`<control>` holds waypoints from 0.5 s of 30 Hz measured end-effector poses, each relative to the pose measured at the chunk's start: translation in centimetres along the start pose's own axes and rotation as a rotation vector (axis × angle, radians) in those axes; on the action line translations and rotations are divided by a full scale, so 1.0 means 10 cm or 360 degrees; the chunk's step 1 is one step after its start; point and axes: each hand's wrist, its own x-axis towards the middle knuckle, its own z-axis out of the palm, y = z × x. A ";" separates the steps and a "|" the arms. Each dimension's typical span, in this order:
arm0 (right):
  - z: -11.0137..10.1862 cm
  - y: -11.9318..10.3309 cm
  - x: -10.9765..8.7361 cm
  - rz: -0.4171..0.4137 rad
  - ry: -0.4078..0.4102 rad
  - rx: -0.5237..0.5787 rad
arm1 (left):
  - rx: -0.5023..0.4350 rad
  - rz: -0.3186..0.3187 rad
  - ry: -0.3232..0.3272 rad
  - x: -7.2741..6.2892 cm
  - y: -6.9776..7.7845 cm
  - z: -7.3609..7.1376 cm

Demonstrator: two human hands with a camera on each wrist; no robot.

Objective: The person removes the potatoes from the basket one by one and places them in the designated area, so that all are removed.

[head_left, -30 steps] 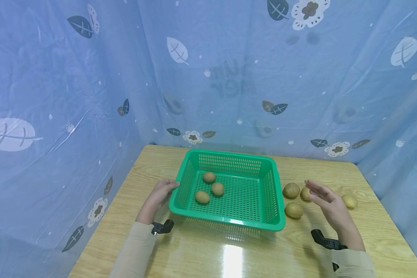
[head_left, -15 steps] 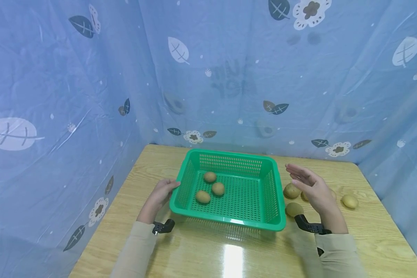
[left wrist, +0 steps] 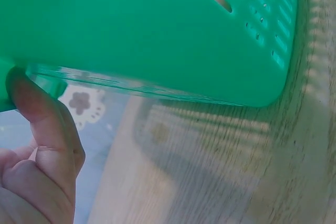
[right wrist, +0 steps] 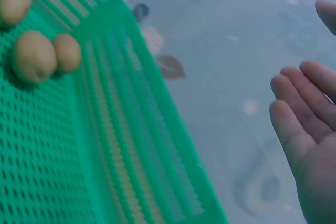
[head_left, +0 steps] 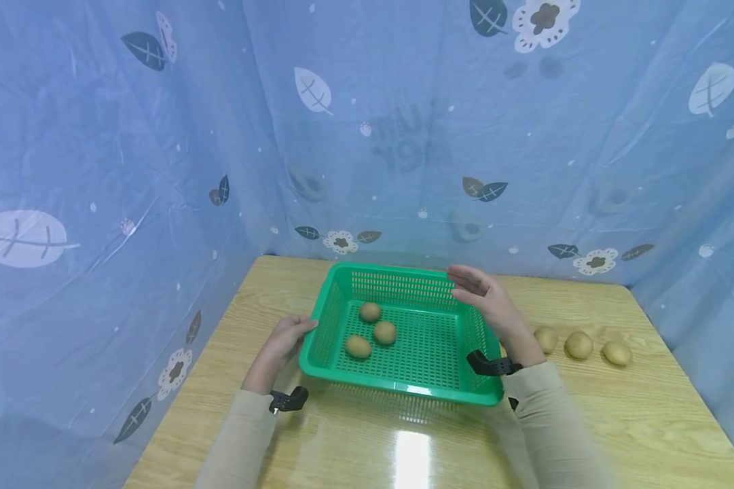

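A green plastic basket (head_left: pixel 403 390) with slotted walls stands on the wooden table. Inside it, toward the left, lie three potatoes (head_left: pixel 384 333), also seen in the right wrist view as potatoes (right wrist: pixel 33 57) near a corner. My left hand (head_left: pixel 287 343) grips the basket's left rim; in the left wrist view, the fingers of that left hand (left wrist: pixel 47 135) meet the rim's edge. My right hand (head_left: pixel 489 302) hangs over the basket's right side with straight fingers, holding nothing. The right wrist view shows this right hand (right wrist: pixel 315 124) with its palm bare, apart from the rim.
To the right of the basket, potatoes (head_left: pixel 579 345) sit on the wooden table (head_left: pixel 641 414), some partly hidden behind the right forearm. A blue patterned curtain (head_left: pixel 391 136) closes off the back and sides of the table.
My right hand has moved left, from above the potatoes on the table to above the basket's right side. The left hand, the basket and the potatoes in it stay in place.
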 end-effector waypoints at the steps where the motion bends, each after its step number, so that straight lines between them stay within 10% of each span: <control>1: 0.05 0.01 0.05 0.0015 -0.0014 0.0012 | -0.0007 -0.0003 -0.0002 0.00 0.00 0.00; 15: 0.57 0.24 0.50 0.0304 -0.0177 0.0005 | -0.0023 -0.0016 0.0025 -0.02 0.01 0.02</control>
